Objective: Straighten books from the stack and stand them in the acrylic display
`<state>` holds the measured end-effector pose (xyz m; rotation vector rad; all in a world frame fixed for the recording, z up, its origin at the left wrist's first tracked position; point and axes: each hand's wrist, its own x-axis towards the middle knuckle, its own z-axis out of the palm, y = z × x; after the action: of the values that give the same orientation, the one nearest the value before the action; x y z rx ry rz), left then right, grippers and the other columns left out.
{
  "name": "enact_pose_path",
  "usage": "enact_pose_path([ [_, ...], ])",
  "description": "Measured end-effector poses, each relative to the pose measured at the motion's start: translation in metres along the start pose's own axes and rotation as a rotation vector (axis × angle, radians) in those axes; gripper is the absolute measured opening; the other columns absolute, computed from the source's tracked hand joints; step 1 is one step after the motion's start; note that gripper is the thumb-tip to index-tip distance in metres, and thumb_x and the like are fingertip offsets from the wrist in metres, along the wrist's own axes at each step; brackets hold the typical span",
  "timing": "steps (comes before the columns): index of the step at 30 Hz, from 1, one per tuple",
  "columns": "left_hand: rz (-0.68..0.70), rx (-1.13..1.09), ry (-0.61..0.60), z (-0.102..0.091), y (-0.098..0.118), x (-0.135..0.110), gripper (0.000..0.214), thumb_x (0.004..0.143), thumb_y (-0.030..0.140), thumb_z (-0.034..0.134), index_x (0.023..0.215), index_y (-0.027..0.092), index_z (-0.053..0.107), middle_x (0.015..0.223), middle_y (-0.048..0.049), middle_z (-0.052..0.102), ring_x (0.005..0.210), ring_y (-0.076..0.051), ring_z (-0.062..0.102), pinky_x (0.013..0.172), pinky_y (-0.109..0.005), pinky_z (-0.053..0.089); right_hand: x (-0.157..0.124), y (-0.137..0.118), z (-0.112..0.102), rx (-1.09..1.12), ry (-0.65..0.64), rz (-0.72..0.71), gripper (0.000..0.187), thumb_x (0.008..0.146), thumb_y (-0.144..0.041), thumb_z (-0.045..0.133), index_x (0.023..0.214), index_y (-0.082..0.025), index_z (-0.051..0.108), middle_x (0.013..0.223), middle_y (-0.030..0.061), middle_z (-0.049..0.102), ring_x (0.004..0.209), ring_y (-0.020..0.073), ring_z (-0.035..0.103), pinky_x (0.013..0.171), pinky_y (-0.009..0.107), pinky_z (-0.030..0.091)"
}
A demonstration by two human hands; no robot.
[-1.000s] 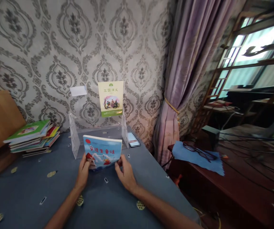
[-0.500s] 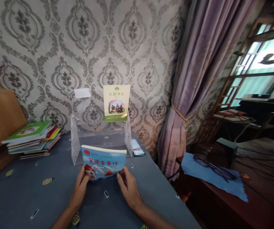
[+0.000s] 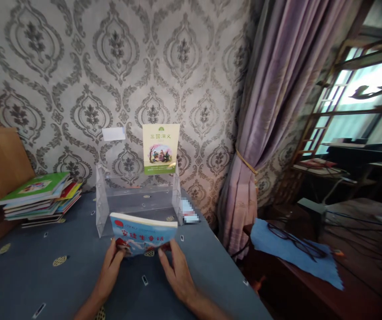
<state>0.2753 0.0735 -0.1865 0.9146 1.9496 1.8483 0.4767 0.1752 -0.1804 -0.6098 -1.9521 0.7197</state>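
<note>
Between my two hands is a blue paperback book with red Chinese characters on its cover and its white page edges facing up. My left hand is closed on its lower left corner. At the lower right corner, my right hand grips it, thumb in front and the other fingers mostly hidden. The book is held tilted just in front of a clear plastic rack. On the rack's back right stands a cream and green book; a white label is at its back left.
A stack of books lies at the left by a wooden cabinet. A pixelated item sits right of the rack. Beyond the table's right edge are a purple curtain and a blue cloth with glasses on it.
The blue book has tilted, so its cover looks flatter and its top edge sits lower in view. Both hands keep hold. The whole scene has shifted slightly down and left.
</note>
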Motion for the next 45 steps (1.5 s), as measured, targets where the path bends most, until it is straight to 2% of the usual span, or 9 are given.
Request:
enact_pose_path([
  [4, 0.077, -0.043, -0.084, 0.011, 0.032, 0.007, 0.034, 0.076, 0.049, 0.057, 0.098, 0.024, 0.067, 0.105, -0.0064, 0.072, 0.107, -0.029, 0.064, 0.095, -0.039, 0.050, 0.014, 0.001, -0.006, -0.039, 0.058, -0.084, 0.054, 0.100, -0.038, 0.046, 0.151, -0.022, 0.036, 0.147, 0.0126, 0.053, 0.135, 0.0256, 0.052, 0.109, 0.044, 0.048],
  [7, 0.276, -0.062, -0.132, 0.020, 0.071, 0.019, 0.034, 0.083, 0.041, 0.055, 0.111, 0.025, 0.063, 0.117, -0.0064, 0.067, 0.111, -0.026, 0.061, 0.097, -0.037, 0.048, 0.039, -0.007, -0.016, -0.030, 0.113, -0.176, 0.057, 0.101, -0.036, 0.044, 0.154, -0.022, 0.030, 0.153, 0.0125, 0.046, 0.142, 0.0251, 0.043, 0.115, 0.045, 0.041],
  [9, 0.388, -0.091, -0.164, 0.025, 0.101, 0.031, 0.035, 0.084, 0.038, 0.053, 0.115, 0.023, 0.061, 0.107, -0.0064, 0.067, 0.100, -0.024, 0.063, 0.093, -0.037, 0.049, 0.064, -0.016, -0.027, -0.014, 0.152, -0.229, 0.057, 0.100, -0.036, 0.044, 0.154, -0.022, 0.030, 0.152, 0.0130, 0.046, 0.142, 0.0253, 0.042, 0.116, 0.046, 0.039],
  [13, 0.532, -0.053, -0.144, 0.035, 0.164, 0.070, 0.038, 0.085, 0.036, 0.052, 0.120, 0.025, 0.058, 0.112, -0.0042, 0.064, 0.097, -0.021, 0.060, 0.088, -0.032, 0.051, 0.131, -0.041, -0.056, -0.007, 0.218, -0.329, 0.055, 0.099, -0.044, 0.045, 0.146, -0.018, 0.038, 0.142, 0.0164, 0.053, 0.136, 0.0279, 0.047, 0.114, 0.049, 0.037],
  [17, 0.687, -0.012, -0.167, 0.047, 0.223, 0.121, 0.033, 0.082, 0.034, 0.054, 0.111, 0.020, 0.062, 0.097, -0.0037, 0.066, 0.097, -0.024, 0.061, 0.092, -0.035, 0.050, 0.203, -0.063, -0.084, -0.012, 0.186, -0.325, 0.042, 0.098, -0.048, 0.043, 0.127, -0.019, 0.048, 0.112, 0.0142, 0.065, 0.104, 0.0265, 0.063, 0.092, 0.043, 0.051],
  [21, 0.821, -0.050, -0.217, 0.060, 0.258, 0.164, 0.034, 0.077, 0.026, 0.054, 0.110, 0.020, 0.060, 0.109, -0.0056, 0.067, 0.110, -0.026, 0.059, 0.102, -0.037, 0.045, 0.253, -0.065, -0.098, 0.016, 0.166, -0.326, 0.030, 0.096, -0.047, 0.044, 0.111, -0.022, 0.047, 0.097, 0.0091, 0.066, 0.088, 0.0224, 0.064, 0.081, 0.037, 0.052],
  [27, 0.808, -0.062, -0.237, 0.076, 0.262, 0.195, 0.039, 0.074, 0.026, 0.052, 0.111, 0.018, 0.060, 0.106, -0.0053, 0.068, 0.106, -0.026, 0.060, 0.102, -0.037, 0.044, 0.282, -0.049, -0.100, -0.012, 0.146, -0.281, 0.024, 0.094, -0.044, 0.046, 0.105, -0.023, 0.045, 0.091, 0.0047, 0.063, 0.082, 0.0199, 0.062, 0.077, 0.033, 0.050],
  [36, 0.822, -0.087, -0.285, 0.083, 0.258, 0.207, 0.032, 0.070, 0.026, 0.055, 0.100, 0.018, 0.064, 0.098, -0.0038, 0.070, 0.097, -0.024, 0.062, 0.094, -0.036, 0.049, 0.298, -0.034, -0.103, -0.054, 0.104, -0.262, 0.023, 0.091, -0.039, 0.047, 0.106, -0.022, 0.046, 0.090, 0.0033, 0.063, 0.082, 0.0189, 0.062, 0.076, 0.032, 0.048],
  [45, 0.693, -0.189, -0.288, 0.088, 0.251, 0.227, 0.029, 0.065, 0.029, 0.058, 0.091, 0.017, 0.063, 0.091, -0.0035, 0.069, 0.088, -0.022, 0.063, 0.088, -0.037, 0.051, 0.323, -0.033, -0.108, -0.237, 0.092, -0.260, 0.015, 0.090, -0.037, 0.051, 0.089, -0.022, 0.048, 0.074, -0.0005, 0.057, 0.070, 0.0179, 0.055, 0.067, 0.029, 0.040],
])
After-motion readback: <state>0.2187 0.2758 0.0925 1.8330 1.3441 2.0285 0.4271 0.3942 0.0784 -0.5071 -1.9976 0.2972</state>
